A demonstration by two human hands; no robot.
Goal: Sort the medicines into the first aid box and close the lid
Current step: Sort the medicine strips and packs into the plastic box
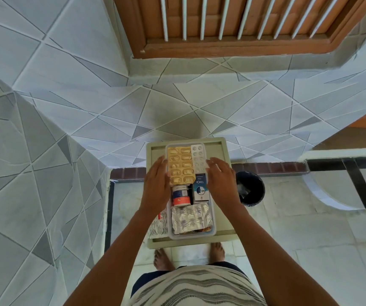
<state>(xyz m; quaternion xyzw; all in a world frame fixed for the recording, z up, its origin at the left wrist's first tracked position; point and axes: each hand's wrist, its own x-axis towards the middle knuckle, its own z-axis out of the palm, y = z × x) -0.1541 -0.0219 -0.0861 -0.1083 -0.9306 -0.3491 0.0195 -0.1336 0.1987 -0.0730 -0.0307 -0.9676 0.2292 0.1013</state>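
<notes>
A clear plastic first aid box (213, 226) lies lengthways on a small beige table (217, 149). Inside it lie a gold blister strip (181, 164), a silver blister strip (198, 157), a white and blue carton (200, 188), a small white bottle with an orange band (180, 196) and crumpled foil strips (190, 218). My left hand (156, 184) rests with straight fingers along the box's left side. My right hand (220, 180) lies the same way along its right side. More foil strips (157, 226) lie on the table outside the box, at its left. No lid is visible.
A dark round bin (250, 188) stands on the floor just right of the table. A tiled wall runs along the left and behind the table. A wooden barred window (232, 25) is above. My bare feet (162, 259) stand on the tile floor below the table.
</notes>
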